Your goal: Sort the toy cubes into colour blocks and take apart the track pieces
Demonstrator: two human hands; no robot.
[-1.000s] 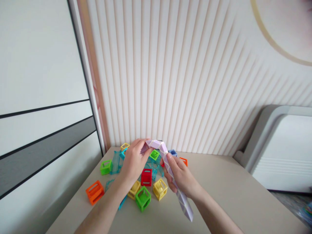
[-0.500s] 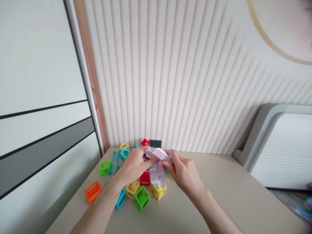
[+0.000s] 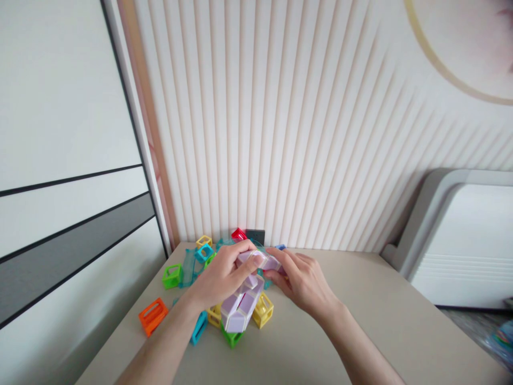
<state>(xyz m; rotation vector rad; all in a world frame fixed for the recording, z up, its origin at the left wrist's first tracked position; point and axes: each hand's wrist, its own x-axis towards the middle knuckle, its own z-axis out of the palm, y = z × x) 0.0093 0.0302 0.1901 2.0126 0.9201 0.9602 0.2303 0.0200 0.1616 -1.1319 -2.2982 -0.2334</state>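
Both hands hold a lilac snake puzzle [image 3: 236,313] with pale edges, above the table's front half. My left hand [image 3: 226,270] pinches its upper part between thumb and fingers. My right hand [image 3: 298,272] grips the upper right end, fingertips on top and thumb below. A folded stretch of the puzzle hangs down toward me, in front of a green cube frame [image 3: 232,339] and a yellow cube frame [image 3: 263,310]. Parts of the puzzle under the fingers are hidden.
Around the hands lie an orange cube frame [image 3: 153,316], a green one [image 3: 172,276], a blue one [image 3: 199,327] and clear teal pieces [image 3: 187,269] on the beige table [image 3: 360,310]. Behind stand a red piece [image 3: 239,234], a black socket [image 3: 255,236] and the ribbed wall [image 3: 272,133].
The hanging part of the snake puzzle has swung toward me and to the left, showing more segments and covering more of the green cube frame. Both hands stay in nearly the same place.
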